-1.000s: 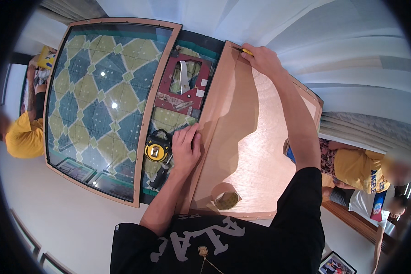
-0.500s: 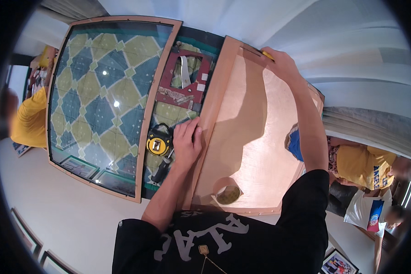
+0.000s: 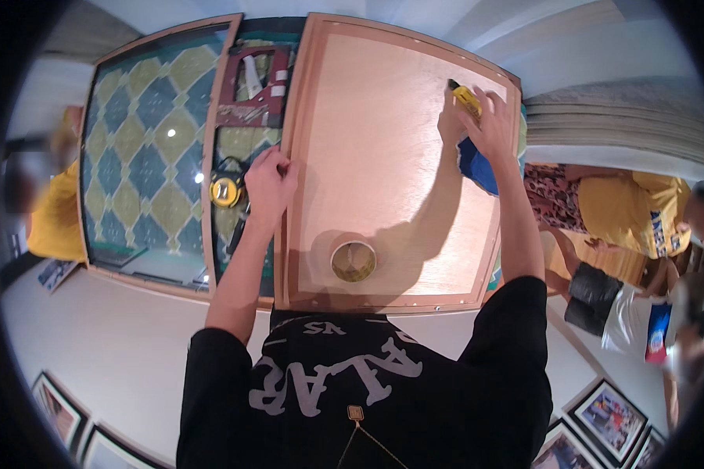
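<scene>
Framed panel (image 3: 368, 141) holds a tape roll (image 3: 353, 272); the right hand (image 3: 493, 130), a yellow tool (image 3: 467, 100).

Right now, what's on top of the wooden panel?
A tape roll and a blue item, whose full shape is hidden behind the right hand, which holds a yellow tool.

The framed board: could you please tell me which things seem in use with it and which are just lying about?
Apparently in use:
framed board, left hand near its edge
yellow tool, held in the right hand

Apparently lying about:
tape roll, on the board
tape measure
maroon cut-out piece
</scene>
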Tool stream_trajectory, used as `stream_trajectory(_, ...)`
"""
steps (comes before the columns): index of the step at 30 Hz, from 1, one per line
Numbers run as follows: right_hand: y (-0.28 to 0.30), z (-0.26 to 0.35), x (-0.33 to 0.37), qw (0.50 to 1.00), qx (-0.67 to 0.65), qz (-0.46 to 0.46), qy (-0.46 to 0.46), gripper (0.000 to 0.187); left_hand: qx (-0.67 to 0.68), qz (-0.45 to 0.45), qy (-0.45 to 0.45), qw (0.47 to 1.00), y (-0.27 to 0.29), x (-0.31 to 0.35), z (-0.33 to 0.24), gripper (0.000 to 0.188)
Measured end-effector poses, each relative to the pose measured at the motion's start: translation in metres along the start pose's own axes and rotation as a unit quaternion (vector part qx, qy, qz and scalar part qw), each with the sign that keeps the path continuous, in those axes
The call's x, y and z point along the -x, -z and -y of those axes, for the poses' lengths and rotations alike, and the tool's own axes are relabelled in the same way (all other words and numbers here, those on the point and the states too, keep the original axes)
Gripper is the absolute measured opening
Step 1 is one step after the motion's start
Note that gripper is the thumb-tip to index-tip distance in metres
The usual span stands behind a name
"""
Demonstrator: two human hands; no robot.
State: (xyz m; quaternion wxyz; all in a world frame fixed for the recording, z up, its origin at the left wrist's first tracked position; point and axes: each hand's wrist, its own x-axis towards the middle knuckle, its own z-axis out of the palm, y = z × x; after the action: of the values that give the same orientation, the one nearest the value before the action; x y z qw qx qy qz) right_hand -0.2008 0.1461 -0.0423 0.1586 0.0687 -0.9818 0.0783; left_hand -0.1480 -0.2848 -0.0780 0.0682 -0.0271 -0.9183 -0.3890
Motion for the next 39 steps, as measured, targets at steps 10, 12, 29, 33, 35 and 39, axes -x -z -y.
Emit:
stream_trajectory(10, 0.025, 0.058, 0.103, 0.987, -0.098, -0.051, -0.116, 0.022, -0.003, -0.023, 0.03, 0.999, 0.011, 0.011, -0.015, 0.021)
stream_trajectory(12, 0.045, 0.095, 0.089, 0.967, -0.208, -0.101, -0.111, 0.019, -0.057, 0.017, 0.107, 0.992, 0.018, 0.02, -0.05, 0.022)
stream_trajectory(29, 0.066, 0.363, 0.073, 0.615, -0.734, 0.094, -0.272, 0.031, 0.383, -0.091, 0.036, 0.919, 0.086, 0.05, -0.114, 0.05)
stream_trajectory(33, 0.07, 0.344, 0.08, 0.713, -0.67, 0.126, -0.163, 0.032, 0.003, -0.083, -0.02, 0.996, 0.099, 0.005, -0.05, 0.04)
stream_trajectory(35, 0.065, 0.298, 0.094, 0.822, -0.539, 0.037, -0.181, 0.027, -0.171, 0.059, -0.006, 0.983, 0.094, -0.005, -0.034, 0.031)
stream_trajectory(39, 0.002, 0.202, 0.15, 0.963, -0.197, -0.077, -0.166, 0.026, -0.215, 0.154, -0.193, 0.945, 0.054, -0.017, -0.004, 0.032)
